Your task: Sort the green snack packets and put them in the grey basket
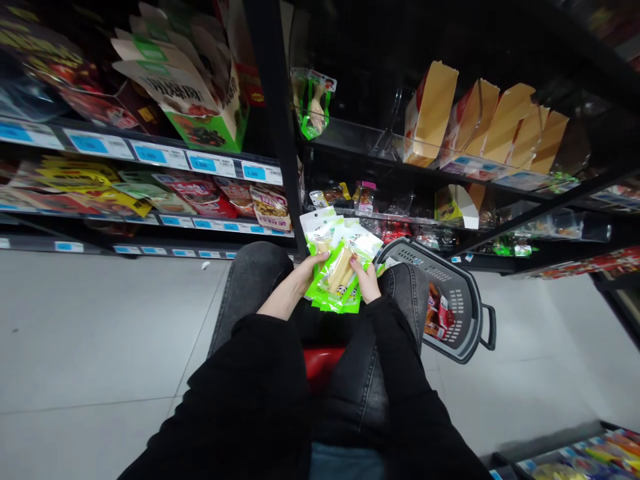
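Holding green-and-white packets point(342, 268) fanned out between the knees point(260, 272), pinched at opposite edges by a nearly closed left hand point(306, 272) and right hand point(369, 281), presumably to stop slippery layers sliding apart, with a grey basket point(467, 293) close beside, likely within reach

Dark Shelving Stocked Above a Pale Tiled Floor

An open green-and-white display box point(200, 110) is borne by the upper left shelf point(65, 138). Below it, the lower left shelf point(157, 221) is lined with yellow bags point(93, 177) and red snack bags point(203, 193). On the upper right shelf point(360, 135), a row of open cardboard boxes point(433, 113) is held behind a clear lip, and green-edged packets point(316, 110) are placed at the left end. The pale tiled floor point(100, 320) is marked by a small white scrap point(205, 265); a grey shopping basket point(465, 337) is set at the shelving's foot.
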Tool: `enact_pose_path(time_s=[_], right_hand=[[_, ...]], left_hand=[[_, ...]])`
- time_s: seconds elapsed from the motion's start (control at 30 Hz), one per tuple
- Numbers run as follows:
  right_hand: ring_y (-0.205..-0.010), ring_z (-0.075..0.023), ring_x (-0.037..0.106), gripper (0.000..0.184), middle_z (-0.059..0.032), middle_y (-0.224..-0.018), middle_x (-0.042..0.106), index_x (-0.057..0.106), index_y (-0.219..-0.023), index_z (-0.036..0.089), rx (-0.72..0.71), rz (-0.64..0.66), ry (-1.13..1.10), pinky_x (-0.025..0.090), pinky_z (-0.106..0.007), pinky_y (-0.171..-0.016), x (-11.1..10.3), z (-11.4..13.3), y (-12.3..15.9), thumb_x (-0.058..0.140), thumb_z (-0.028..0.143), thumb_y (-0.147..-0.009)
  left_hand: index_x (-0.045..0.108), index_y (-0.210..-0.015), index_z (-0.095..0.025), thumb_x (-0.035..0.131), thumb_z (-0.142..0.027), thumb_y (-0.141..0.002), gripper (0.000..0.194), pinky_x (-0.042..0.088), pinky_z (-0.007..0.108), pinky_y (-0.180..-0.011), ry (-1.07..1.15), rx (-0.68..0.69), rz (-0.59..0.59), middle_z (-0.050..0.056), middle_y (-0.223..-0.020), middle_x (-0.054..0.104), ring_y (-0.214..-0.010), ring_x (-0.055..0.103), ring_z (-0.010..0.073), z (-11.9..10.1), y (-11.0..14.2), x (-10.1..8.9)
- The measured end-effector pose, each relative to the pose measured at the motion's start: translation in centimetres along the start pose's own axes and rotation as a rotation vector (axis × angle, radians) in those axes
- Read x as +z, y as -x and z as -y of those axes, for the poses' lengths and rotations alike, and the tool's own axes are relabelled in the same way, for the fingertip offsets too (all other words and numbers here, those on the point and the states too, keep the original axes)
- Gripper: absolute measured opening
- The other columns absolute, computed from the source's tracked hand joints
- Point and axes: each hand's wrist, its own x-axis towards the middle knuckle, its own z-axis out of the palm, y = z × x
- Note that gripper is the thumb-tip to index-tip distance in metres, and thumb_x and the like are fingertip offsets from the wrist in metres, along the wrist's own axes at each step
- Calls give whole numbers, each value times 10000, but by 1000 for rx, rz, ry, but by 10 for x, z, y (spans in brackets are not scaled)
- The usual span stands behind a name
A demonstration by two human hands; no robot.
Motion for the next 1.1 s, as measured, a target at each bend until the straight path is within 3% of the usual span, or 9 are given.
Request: enact_pose_path(time_s=[0.2,0.33,0.5,0.7,0.9,1.1], right_hand=[[-1137,-217,526,463,-46,-1168,612,595,-1103,195,-52,60,153,362,-382,-1019,-1,-5,-1,552,494,-753],[-1197,-206,471,482,-35,-1238,562,548,-1183,216,-101,146,219,309,-379,-1059,-2,-4,-1,467,508,-808],[-1327,-190,270,461,-21,-1323,472,528,-1210,242,-233,142,359,140,-377,-1133,-4,-1,-4,430,487,-833],[-1289,-186,331,484,-45,-1345,438,471,-1253,230,-261,147,262,190,-371,-1119,-1,0,-2,428,474,-838],[-1171,-183,477,474,-61,-1218,559,522,-1166,193,-111,-53,-12,319,-374,-1051,4,5,-2,464,487,-798],[-938,-196,620,429,-78,-1047,647,562,-1023,149,40,-364,-322,474,-379,-879,-26,14,-16,567,444,-711]], left_hand=[[540,-1176,-133,625,-181,-697,489,494,376,-857,-35,46,10,107,-961,695,-889,655,268,2,-1,0],[549,-1159,-120,588,-304,-737,462,509,404,-820,6,-51,5,121,-921,700,-855,660,288,2,-3,-1],[548,-1151,-106,546,-322,-757,450,515,407,-799,33,-101,16,116,-869,706,-824,666,283,2,-2,0],[541,-1156,-100,561,-275,-729,462,515,411,-794,42,-51,16,116,-879,706,-806,667,281,2,1,3],[545,-1152,-99,570,-266,-713,470,513,406,-802,57,91,-16,105,-860,711,-795,669,272,6,-5,0],[560,-1114,-115,521,-308,-732,430,534,377,-755,127,104,-130,76,-772,714,-745,673,257,-1,-3,0]])
